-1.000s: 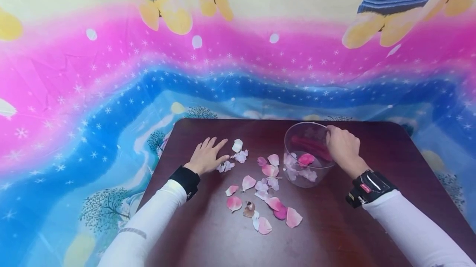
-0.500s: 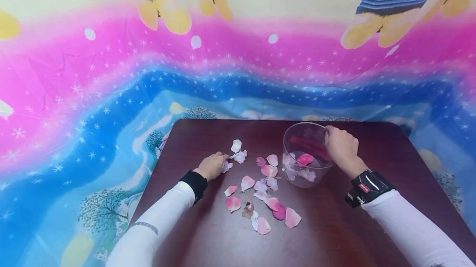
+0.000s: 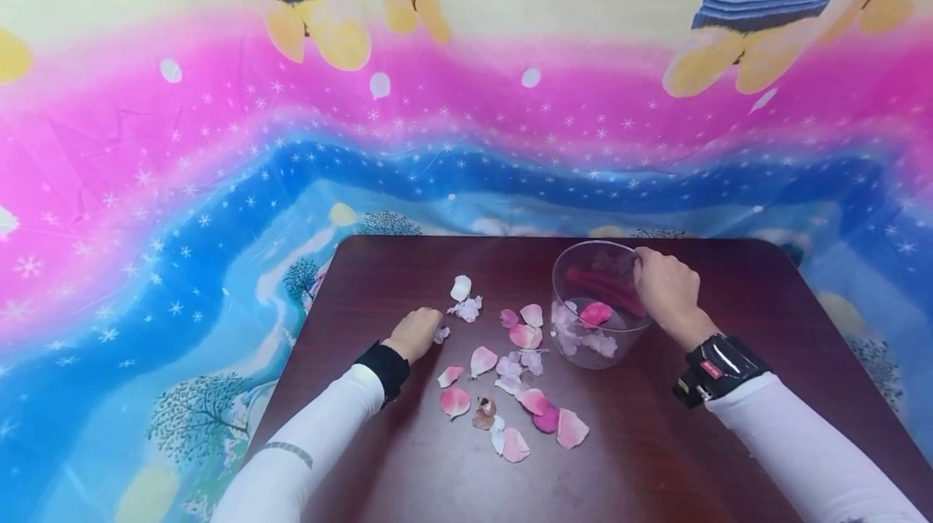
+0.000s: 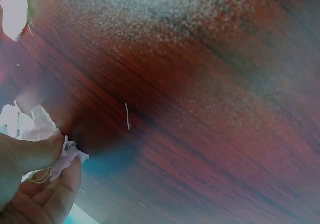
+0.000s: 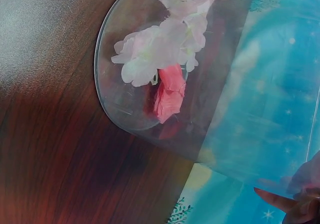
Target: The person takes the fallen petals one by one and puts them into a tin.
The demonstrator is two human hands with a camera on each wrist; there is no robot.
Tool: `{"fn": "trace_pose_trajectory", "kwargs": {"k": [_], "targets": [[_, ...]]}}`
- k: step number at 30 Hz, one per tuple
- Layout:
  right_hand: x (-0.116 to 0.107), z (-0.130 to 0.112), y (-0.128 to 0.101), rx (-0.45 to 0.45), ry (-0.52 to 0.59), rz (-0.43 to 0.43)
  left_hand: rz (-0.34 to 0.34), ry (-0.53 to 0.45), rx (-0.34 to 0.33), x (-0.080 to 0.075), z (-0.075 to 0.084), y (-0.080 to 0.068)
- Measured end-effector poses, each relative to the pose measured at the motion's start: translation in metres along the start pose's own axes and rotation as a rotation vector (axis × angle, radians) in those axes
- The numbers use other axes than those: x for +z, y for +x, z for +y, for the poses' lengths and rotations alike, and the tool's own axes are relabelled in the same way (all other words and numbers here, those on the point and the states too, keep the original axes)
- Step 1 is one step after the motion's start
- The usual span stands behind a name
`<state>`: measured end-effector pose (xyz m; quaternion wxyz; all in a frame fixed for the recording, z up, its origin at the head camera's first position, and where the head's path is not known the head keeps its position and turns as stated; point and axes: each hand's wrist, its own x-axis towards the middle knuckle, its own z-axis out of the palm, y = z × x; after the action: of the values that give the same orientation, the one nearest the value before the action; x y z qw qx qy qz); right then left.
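Dark wooden table [image 3: 656, 442], colourful cartoon cloth [image 3: 219, 142] behind

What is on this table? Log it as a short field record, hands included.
left hand: fingers curled, pinching pale petals against the table
right hand: grips the rim of the clear bowl
bowl contents: one pink petal, white blossoms
loose petals: scattered pink and white, between the hands
backdrop: bright cartoon-print cloth
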<state>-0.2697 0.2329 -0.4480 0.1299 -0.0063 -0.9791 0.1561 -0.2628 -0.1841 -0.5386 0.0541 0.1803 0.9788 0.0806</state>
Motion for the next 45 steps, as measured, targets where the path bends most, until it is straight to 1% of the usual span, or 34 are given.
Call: {"fn": "trace_pose_trajectory", "kwargs": {"k": [4,8,11,14,18,23,26,28,33,36,39,45], "targets": [[0.001,0.000,-0.001,-0.001,0.000,0.001,-0.006,-0.002,-0.009,0.002,-0.001,0.000],[0.001,-0.001,-0.001,0.005,-0.004,-0.005,0.006,-0.010,-0.003,0.003,-0.002,0.000],[0.001,-0.001,-0.001,0.008,-0.009,-0.010,0.010,-0.018,-0.002,0.002,-0.003,-0.001],[0.000,-0.001,-0.001,0.008,-0.012,-0.010,0.033,-0.035,0.005,-0.002,-0.004,0.000],[0.000,-0.001,-0.001,0.006,-0.013,-0.005,0.088,-0.078,0.031,-0.015,-0.001,0.003],[-0.001,-0.001,-0.001,0.007,-0.015,-0.006,0.165,-0.101,0.093,-0.037,0.009,0.003],[-0.002,-0.001,-0.001,0.008,-0.014,-0.009,0.222,-0.091,0.141,-0.050,0.017,0.001],[-0.002,-0.001,-0.002,0.007,-0.012,-0.010,0.264,-0.099,0.173,-0.060,0.023,-0.001],[-0.002,-0.001,-0.001,0.003,-0.012,-0.004,0.343,-0.122,0.257,-0.085,0.038,-0.010],[-0.002,-0.001,-0.001,0.003,-0.012,-0.005,0.369,-0.133,0.290,-0.096,0.046,-0.014],[-0.002,-0.001,-0.001,0.006,-0.013,-0.012,0.380,-0.159,0.307,-0.105,0.053,-0.019],[-0.003,-0.002,-0.001,0.009,-0.012,-0.017,0.415,-0.178,0.347,-0.119,0.067,-0.028]]}}
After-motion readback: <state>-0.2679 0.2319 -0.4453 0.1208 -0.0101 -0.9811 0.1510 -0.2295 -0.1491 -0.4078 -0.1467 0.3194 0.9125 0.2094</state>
